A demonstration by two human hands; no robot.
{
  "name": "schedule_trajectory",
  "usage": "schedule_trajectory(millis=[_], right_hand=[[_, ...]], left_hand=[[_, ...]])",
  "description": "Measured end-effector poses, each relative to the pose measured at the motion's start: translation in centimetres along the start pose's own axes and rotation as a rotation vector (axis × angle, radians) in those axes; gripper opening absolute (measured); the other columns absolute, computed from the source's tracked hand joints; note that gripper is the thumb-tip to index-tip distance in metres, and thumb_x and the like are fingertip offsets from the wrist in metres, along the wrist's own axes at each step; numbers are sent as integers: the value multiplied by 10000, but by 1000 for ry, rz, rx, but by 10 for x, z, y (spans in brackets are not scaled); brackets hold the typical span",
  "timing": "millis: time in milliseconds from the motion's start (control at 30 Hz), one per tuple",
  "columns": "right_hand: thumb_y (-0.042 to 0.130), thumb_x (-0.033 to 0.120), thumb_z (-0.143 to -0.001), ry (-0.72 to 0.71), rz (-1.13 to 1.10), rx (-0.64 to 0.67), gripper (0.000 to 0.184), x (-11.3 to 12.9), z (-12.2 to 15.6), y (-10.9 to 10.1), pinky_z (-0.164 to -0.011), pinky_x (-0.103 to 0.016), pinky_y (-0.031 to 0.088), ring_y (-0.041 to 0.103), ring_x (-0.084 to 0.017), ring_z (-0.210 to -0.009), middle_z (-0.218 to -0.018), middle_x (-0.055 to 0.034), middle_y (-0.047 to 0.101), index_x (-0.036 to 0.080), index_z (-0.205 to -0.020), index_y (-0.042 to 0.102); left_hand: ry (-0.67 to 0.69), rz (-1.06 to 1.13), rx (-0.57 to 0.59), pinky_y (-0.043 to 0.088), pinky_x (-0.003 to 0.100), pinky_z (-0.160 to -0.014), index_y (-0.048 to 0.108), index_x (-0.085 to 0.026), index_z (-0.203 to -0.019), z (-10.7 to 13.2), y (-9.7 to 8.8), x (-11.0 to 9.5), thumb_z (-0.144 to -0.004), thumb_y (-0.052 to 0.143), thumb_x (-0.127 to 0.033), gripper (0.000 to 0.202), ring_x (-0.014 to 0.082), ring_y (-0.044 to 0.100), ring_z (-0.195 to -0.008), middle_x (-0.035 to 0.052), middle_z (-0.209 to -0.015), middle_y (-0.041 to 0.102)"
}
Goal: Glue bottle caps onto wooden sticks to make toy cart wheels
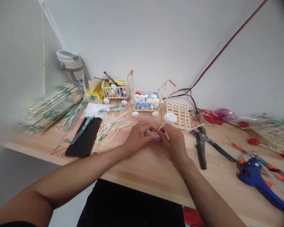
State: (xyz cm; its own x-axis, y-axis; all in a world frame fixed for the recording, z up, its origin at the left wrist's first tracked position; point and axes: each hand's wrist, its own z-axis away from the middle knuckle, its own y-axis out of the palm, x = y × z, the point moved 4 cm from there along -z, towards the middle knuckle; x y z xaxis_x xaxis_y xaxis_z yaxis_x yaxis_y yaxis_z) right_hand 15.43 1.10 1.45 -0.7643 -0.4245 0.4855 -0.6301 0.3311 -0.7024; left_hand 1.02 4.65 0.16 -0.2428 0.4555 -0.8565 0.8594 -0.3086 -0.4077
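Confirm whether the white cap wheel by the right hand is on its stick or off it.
On: the white cap sits on the end of a wooden stick that runs down to the right hand.

The left hand (pixel 137 137) and right hand (pixel 174 142) meet almost touching, both curled inward, seemingly gripping

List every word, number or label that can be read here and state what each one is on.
"31", handwritten in dark ink on the wooden tabletop.
Green print on the chopstick wrappers: too blurred to read.
Marks on the grey-and-white appliance by the wall: too small to read.
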Motion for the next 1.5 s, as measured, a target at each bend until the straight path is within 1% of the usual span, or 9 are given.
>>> schedule_trajectory(millis=[267, 533, 733, 1000, 1233, 1500], right_hand=[[510, 304, -938, 3, 1, 2, 230, 0, 0, 1, -648, -301, 386, 551, -173, -705, -727, -18, 605, 228, -721, 518], [522, 288, -932, 2, -2, -2, 226, 1, 0, 0, -646, -296, 381, 545, -167, -700, -715, -10, 597, 224, -716, 517], [522, 284, -932, 8, -23, 8, 208, 0, 0, 1, -647, -291, 379, 542, -163, -709, -731, -10, 595, 221, -734, 529], [538, 276, -925, 7, -32, 0, 206, 0, 1, 1, -644, -290, 371, 545, -161, -702, -726, -5, 601, 223, -727, 524], [534, 274, -928, -7, -19, -2, 210, -1, 0, 1, -639, -289, 370, 544, -162, -699, -724, -8, 598, 221, -725, 519], [532, 280, -928, -3, -9, -6, 217, -1, 0, 1, -636, -290, 368, 543, -165, -695, -717, -9, 600, 221, -720, 524]], left_hand=[[24, -3, -8, 423, 315, -849, 695, -202, -883, 0, 1, 1, -724, 760, -319, 208, 178, 577, -921, -1, -905, 673], [25, -12, 3, 418, 313, -858, 696, -194, -890, 0, 1, 1, -729, 758, -330, 219, 188, 578, -932, 14, -915, 676], [50, -17, -12, 408, 299, -842, 685, -187, -865, 0, 1, 2, -734, 763, -318, 202, 175, 573, -915, 1, -888, 665], [24, -20, -8, 416, 308, -854, 686, -199, -870, 0, 2, 2, -727, 765, -310, 198, 189, 576, -933, 6, -904, 667], [31, -11, -9, 413, 299, -844, 687, -194, -866, 1, 2, 1, -722, 770, -294, 194, 178, 575, -926, -1, -892, 667], [43, -17, -6, 414, 304, -851, 686, -193, -869, 0, 1, 1, -725, 767, -313, 204, 183, 575, -928, 5, -896, 669]])
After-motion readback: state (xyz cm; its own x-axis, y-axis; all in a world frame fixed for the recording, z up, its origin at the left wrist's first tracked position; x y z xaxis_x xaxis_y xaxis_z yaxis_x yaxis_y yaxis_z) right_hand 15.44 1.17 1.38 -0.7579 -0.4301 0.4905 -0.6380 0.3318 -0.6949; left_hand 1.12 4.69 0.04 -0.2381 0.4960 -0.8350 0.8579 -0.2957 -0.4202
